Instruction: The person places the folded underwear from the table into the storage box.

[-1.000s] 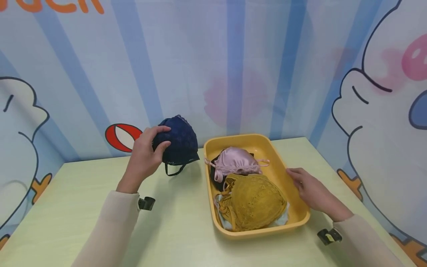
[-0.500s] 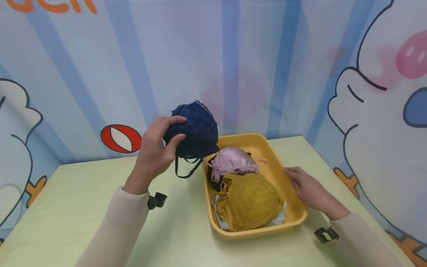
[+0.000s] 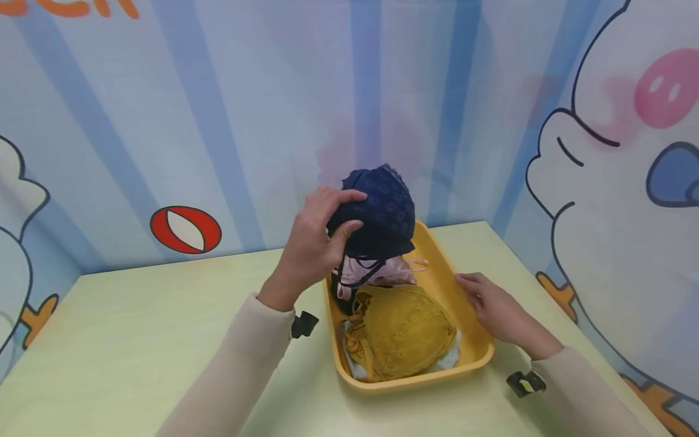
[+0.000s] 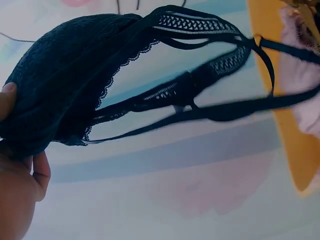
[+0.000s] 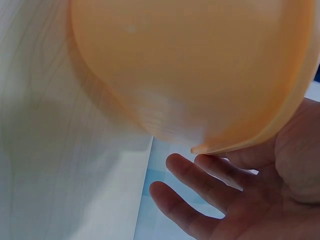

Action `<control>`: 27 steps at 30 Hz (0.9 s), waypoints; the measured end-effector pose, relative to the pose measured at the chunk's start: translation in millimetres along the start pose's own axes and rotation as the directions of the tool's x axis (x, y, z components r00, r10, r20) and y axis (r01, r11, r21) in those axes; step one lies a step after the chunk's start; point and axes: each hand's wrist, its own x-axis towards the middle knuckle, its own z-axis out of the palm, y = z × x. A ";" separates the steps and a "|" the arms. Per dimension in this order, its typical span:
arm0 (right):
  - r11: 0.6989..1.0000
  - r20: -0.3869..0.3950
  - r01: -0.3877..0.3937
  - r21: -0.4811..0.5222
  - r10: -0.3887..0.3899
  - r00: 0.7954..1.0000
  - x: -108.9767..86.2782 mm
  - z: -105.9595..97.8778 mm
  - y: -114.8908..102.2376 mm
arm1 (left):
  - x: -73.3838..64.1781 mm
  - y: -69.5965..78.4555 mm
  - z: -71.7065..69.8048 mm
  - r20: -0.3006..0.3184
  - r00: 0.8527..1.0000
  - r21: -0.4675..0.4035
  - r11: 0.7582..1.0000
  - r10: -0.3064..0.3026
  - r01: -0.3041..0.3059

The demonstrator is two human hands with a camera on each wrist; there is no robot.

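Note:
My left hand (image 3: 312,233) pinches a navy lace bra (image 3: 380,212) by one side of its cup, thumb in front, and holds it over the back of a yellow plastic tray (image 3: 401,385). In the left wrist view its dark straps and patterned bands (image 4: 200,24) trail toward the tray's edge. Inside the tray, a mustard lace bra (image 3: 409,331) lies in front and a pink satin bra (image 3: 390,274) behind, partly hidden by the navy one. With thumb and index finger, my right hand (image 3: 502,312) grips the tray's right rim; its other fingers (image 5: 200,182) spread loosely below.
Pale blue cloth and something black (image 3: 343,298) show beneath the bras in the tray. The light wooden table (image 3: 180,328) extends left of it. A striped cartoon backdrop (image 3: 273,109) stands right behind the table's back edge.
My left hand has carried the navy bra rightward, from beside the tray to above its back part, now covering some of the pink bra. The right hand has kept its grip on the rim.

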 end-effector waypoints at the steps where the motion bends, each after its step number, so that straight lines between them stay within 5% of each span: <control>1: 1.000 0.001 -0.006 -0.001 0.006 1.000 0.1 0.4 -0.3 | -0.6 -3.0 5.2 0.018 1.000 0.004 1.000 -0.009 0.009; 5: 0.999 0.008 -0.039 0.001 0.039 0.999 0.2 1.7 -2.2 | -10.7 -20.0 25.1 0.121 0.985 0.036 0.992 -0.125 0.121; 10: 0.999 0.002 -0.032 0.008 0.032 0.999 -0.7 2.7 -6.2 | -31.6 -43.1 41.4 0.246 0.917 0.092 0.949 -0.315 0.302; 12: 0.999 0.002 -0.032 0.005 0.032 0.999 -1.7 2.4 -7.1 | -37.4 -50.2 44.7 0.293 0.874 0.114 0.922 -0.387 0.370; 17: 1.000 0.015 -0.030 -0.001 0.030 0.999 -1.0 3.2 -8.5 | -48.6 -64.8 49.8 0.363 0.738 0.260 0.822 -0.569 0.506; 23: 1.000 0.008 -0.010 -0.005 0.010 1.000 -1.8 2.7 -8.2 | -56.3 -74.8 59.6 0.390 0.580 0.488 0.694 -0.716 0.529; 25: 1.000 0.008 -0.005 -0.006 0.005 1.000 -1.9 2.2 -7.9 | -57.5 -75.2 58.8 0.400 0.548 0.520 0.674 -0.735 0.524; 27: 1.000 0.015 0.000 -0.008 0.000 1.000 -1.7 1.1 -7.4 | -58.0 -74.7 55.8 0.410 0.535 0.537 0.669 -0.739 0.513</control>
